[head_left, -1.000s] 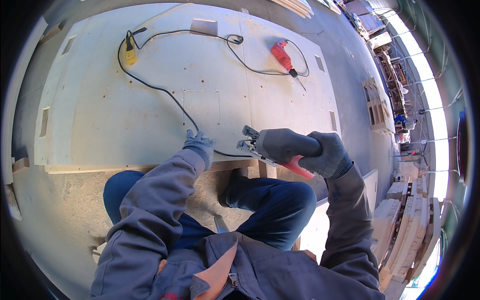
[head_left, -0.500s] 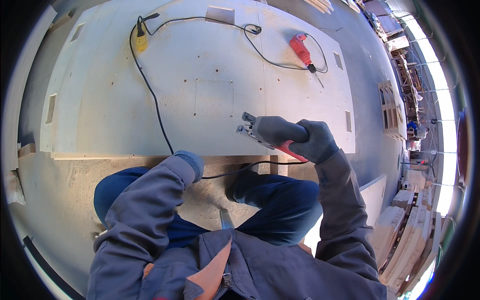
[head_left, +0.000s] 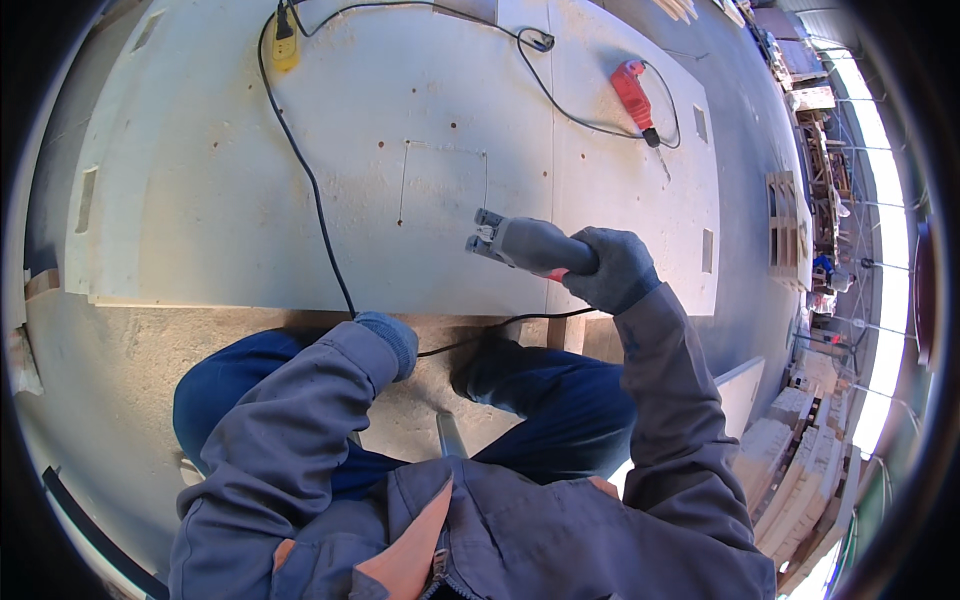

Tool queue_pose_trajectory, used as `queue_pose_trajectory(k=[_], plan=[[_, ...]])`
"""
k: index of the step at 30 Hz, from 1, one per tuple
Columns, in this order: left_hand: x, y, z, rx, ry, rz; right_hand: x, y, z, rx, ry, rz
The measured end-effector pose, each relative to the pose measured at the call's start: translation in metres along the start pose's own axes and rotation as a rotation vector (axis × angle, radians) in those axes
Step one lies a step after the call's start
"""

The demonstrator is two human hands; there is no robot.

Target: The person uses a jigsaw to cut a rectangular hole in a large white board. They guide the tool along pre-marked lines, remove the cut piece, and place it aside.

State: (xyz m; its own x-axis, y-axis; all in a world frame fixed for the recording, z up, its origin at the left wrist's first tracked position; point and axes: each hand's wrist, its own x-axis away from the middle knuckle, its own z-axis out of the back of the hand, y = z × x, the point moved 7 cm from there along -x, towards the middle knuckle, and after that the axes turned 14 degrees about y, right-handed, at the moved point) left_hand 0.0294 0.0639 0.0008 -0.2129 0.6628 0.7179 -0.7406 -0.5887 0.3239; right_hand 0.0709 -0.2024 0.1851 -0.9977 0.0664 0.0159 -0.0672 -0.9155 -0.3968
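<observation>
My gloved right hand is wrapped around the handle of a grey-and-red jigsaw. The tool points left, over the near part of a large pale wooden panel. Just beyond its front end, thin cut lines form a rectangular outline on the panel. At the near edge, my gloved left hand is closed where a black cable passes; its fingertips are hidden. From there the cable runs right, towards the jigsaw.
A red power drill with a long bit lies at the panel's far right. A yellow socket block sits far left with a plug in it. Small holes and rectangular cutouts mark the panel. Stacked boards and a pallet stand to the right.
My right hand has brought the jigsaw leftwards over the panel, nearer the cut outline. The whole view has shifted slightly. My left hand stays by the near edge.
</observation>
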Motion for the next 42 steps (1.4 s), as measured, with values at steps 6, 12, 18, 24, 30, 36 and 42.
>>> queue_pose_trajectory(k=[6,12,18,24,30,36,42], plan=[[-0.009,-0.004,-0.009,-0.005,-0.023,-0.002,-0.006,0.005,-0.006,0.034,-0.051,0.005],[-0.012,-0.002,-0.007,-0.005,-0.025,-0.008,-0.012,0.012,-0.012,0.110,-0.181,-0.105],[-0.016,-0.002,-0.011,-0.020,-0.040,-0.015,-0.007,0.012,-0.010,0.078,-0.115,-0.068],[-0.022,-0.006,-0.023,-0.028,-0.056,-0.007,-0.011,0.007,-0.009,0.084,-0.106,-0.047],[-0.006,0.001,0.006,0.022,-0.026,0.001,-0.014,0.008,-0.014,0.121,-0.144,-0.085],[-0.018,-0.005,-0.013,-0.017,-0.043,-0.002,-0.020,0.005,-0.016,0.139,-0.173,-0.048],[-0.027,-0.001,-0.020,-0.001,-0.042,-0.005,-0.035,0.003,-0.033,0.222,-0.280,0.054]])
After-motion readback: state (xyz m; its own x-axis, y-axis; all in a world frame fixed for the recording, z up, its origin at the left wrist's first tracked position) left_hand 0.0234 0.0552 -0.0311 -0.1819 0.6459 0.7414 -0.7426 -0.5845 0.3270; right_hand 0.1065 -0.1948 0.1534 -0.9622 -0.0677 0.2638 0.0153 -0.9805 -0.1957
